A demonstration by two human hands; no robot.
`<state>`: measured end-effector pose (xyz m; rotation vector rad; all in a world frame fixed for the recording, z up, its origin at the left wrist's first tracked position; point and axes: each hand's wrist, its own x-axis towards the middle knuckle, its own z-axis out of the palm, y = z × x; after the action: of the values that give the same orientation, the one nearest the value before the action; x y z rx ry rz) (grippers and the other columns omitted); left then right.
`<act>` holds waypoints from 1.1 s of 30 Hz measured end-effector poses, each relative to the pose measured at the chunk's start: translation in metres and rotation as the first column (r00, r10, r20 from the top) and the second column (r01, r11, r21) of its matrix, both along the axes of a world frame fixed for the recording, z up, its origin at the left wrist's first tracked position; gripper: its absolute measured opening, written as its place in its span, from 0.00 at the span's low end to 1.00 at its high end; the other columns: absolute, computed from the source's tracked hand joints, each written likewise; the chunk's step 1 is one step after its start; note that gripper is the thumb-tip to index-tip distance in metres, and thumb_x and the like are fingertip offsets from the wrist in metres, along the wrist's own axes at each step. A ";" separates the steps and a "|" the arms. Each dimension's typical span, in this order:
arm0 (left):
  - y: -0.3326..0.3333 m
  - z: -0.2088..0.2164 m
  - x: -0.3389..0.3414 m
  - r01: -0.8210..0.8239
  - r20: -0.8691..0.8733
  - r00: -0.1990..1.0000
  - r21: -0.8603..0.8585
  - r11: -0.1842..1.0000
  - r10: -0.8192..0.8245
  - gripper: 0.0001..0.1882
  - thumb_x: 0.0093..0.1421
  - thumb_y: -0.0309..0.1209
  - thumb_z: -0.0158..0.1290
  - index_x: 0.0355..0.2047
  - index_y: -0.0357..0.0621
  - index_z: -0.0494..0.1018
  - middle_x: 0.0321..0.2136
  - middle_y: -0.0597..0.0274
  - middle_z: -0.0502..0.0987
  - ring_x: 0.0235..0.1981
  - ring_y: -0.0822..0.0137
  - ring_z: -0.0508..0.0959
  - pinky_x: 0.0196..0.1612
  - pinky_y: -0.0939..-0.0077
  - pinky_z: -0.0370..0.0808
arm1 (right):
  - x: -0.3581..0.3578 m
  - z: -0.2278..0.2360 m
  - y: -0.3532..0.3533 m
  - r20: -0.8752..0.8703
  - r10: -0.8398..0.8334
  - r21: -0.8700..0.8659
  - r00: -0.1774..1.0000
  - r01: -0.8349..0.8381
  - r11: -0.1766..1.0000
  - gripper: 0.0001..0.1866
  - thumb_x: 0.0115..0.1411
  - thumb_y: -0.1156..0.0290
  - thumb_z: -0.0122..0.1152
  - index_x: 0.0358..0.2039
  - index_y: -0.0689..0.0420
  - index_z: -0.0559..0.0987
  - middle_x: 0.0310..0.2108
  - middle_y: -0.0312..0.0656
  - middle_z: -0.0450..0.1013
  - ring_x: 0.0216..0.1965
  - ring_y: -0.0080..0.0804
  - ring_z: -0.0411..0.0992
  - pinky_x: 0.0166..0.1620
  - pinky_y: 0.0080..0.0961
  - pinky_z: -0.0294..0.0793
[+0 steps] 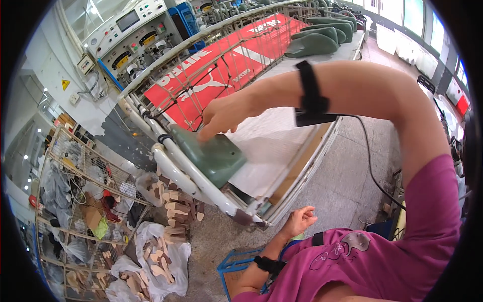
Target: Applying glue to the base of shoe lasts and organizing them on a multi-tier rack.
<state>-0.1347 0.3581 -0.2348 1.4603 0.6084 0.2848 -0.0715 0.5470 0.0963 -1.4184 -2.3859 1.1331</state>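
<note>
My right hand [226, 115] reaches across to the left end of a white-framed cart. Its fingers close on the upper end of a dark green shoe last [221, 160], which rests in the cart's near left corner against the white tube frame. Part of the last's narrow end is covered by the fingers. Lower down, in front of my body, my left hand [301, 220] hangs beside the cart with its fingers loosely bent and a little apart, and nothing shows in it. A black band circles each of my wrists or forearms.
More green shoe lasts [319, 40] lie at the cart's far end. A red printed sheet [216, 70] lines its wire rack [221, 63]. Left, a wire shelf [95, 186] holds bags, with brown foot-shaped pieces [176, 214] nearby. A machine panel [126, 25] stands behind. A cable [370, 156] hangs from my right wrist.
</note>
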 end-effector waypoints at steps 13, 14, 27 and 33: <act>0.014 0.026 -0.001 -0.014 0.118 0.993 0.008 1.000 0.013 0.22 0.54 0.32 0.56 0.49 0.37 0.67 0.36 0.57 0.74 0.35 0.72 0.74 0.41 0.77 0.72 | -0.024 -0.020 0.019 0.110 0.034 -0.373 0.993 0.010 0.928 0.16 0.49 0.49 0.49 0.29 0.47 0.74 0.28 0.33 0.73 0.28 0.29 0.71 0.36 0.37 0.69; 0.013 0.031 0.003 0.016 0.146 0.989 0.016 1.000 -0.018 0.22 0.54 0.31 0.56 0.49 0.38 0.67 0.37 0.58 0.74 0.35 0.73 0.74 0.41 0.78 0.72 | -0.004 -0.013 0.008 0.108 0.018 -0.333 0.994 0.019 0.943 0.17 0.49 0.49 0.50 0.29 0.49 0.74 0.28 0.33 0.73 0.28 0.29 0.71 0.37 0.35 0.69; 0.012 0.064 0.119 0.511 0.364 0.811 -0.062 0.857 -0.457 0.18 0.56 0.26 0.47 0.48 0.36 0.67 0.36 0.54 0.75 0.38 0.62 0.76 0.41 0.70 0.72 | 0.223 -0.007 -0.275 -0.190 -0.796 -0.135 0.574 0.788 0.600 0.34 0.40 0.54 0.57 0.44 0.65 0.68 0.34 0.52 0.72 0.36 0.39 0.72 0.39 0.33 0.71; -0.075 0.045 0.171 0.748 0.228 0.659 -0.301 0.592 -0.717 0.20 0.55 0.27 0.51 0.48 0.35 0.67 0.37 0.54 0.74 0.39 0.63 0.75 0.42 0.70 0.72 | 0.241 -0.080 -0.508 -0.197 -0.970 -0.249 -0.140 0.965 -0.088 0.39 0.43 0.55 0.57 0.53 0.64 0.63 0.40 0.50 0.69 0.37 0.33 0.71 0.37 0.28 0.72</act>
<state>0.0362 0.2835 -0.1895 1.1976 -0.0652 -0.4187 0.1699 0.0387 0.0162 -2.0664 -0.3898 0.6859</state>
